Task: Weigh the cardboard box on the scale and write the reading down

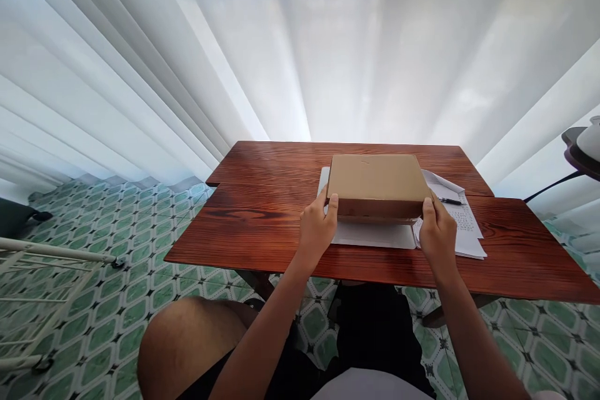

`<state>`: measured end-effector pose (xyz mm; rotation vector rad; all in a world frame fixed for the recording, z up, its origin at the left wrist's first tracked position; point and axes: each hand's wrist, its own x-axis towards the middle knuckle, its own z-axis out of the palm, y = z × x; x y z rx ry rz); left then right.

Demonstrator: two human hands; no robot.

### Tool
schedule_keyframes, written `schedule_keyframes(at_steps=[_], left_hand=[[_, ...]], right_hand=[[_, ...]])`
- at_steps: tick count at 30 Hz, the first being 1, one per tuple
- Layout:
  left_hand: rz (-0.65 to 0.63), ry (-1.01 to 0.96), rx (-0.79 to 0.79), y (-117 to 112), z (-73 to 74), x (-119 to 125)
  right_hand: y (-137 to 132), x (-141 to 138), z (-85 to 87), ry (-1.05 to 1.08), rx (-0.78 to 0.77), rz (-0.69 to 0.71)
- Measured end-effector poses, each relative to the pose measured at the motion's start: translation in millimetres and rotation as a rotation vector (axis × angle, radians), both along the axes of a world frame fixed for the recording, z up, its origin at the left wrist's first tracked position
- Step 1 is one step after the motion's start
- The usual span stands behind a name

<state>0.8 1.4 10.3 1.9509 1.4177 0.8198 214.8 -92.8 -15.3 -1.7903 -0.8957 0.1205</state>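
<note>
A flat brown cardboard box [375, 182] lies on white papers [462, 231] in the middle of a reddish wooden table [262, 225]. My left hand [317, 229] grips the box's near left corner, thumb up against its side. My right hand [437, 232] grips the near right corner the same way. The front edge of the box looks slightly raised off the papers. A black pen [450, 201] rests on the papers just right of the box, beyond my right hand.
White curtains [300, 44] hang right behind the table. Green patterned floor tiles [117, 244] spread to the left, with a white wire rack [42, 275] at the far left. A dark stand with a white object [585, 150] sits at the right edge. My knee [187, 344] is below.
</note>
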Motion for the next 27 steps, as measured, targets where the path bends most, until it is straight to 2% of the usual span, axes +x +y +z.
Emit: schedule_keyframes(at_steps=[6, 11, 17, 27], left_hand=[[0.002, -0.019, 0.053, 5, 10.9, -11], [0.042, -0.009, 0.099, 10, 20.5, -29], [0.105, -0.013, 0.119, 16, 31.9, -62], [0.277, -0.007, 0.162, 31, 44.7, -124]], right_hand=[[4, -9, 14.8, -0.028, 0.038, 0.015], [13, -25, 28.6, -0.014, 0.026, 0.05], [30, -52, 38.7, -0.036, 0.041, 0.146], [61, -113, 48.2, -0.003, 0.007, 0.288]])
